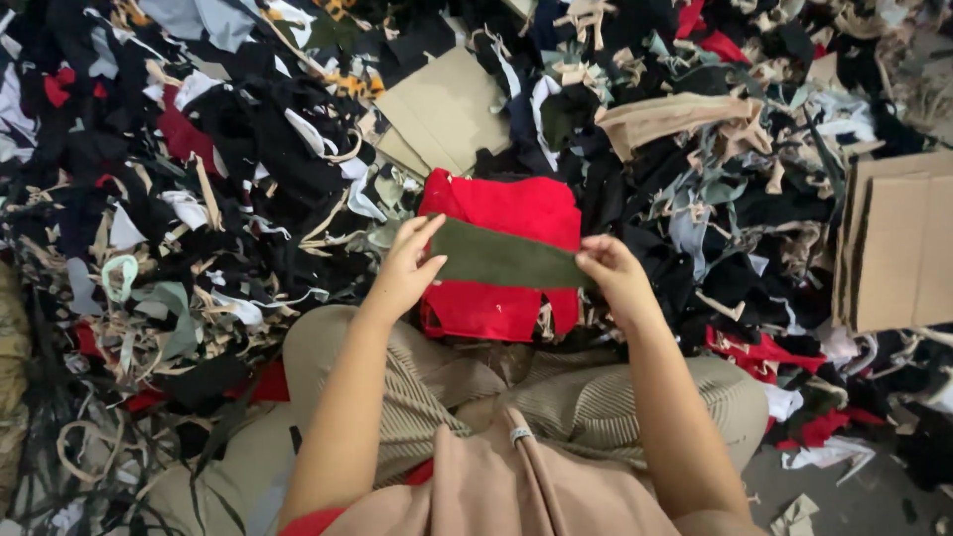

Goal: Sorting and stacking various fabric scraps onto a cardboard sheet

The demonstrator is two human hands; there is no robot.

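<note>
Olive-green cloth strip (506, 260) is stretched level between both hands, just above a folded stack of red cloth (501, 253) that lies on the heap in front of the person's knees. Left hand (409, 266) pinches the strip's left end between thumb and fingers, and right hand (613, 273) pinches its right end the same way, so the hands are apart with the strip taut between them. All around lies a deep pile of cloth scraps (218, 189) in black, beige, white and red. A flat piece of cardboard (447, 109) rests on the pile beyond the red stack, and a cardboard box (898, 248) sits at the right edge.
</note>
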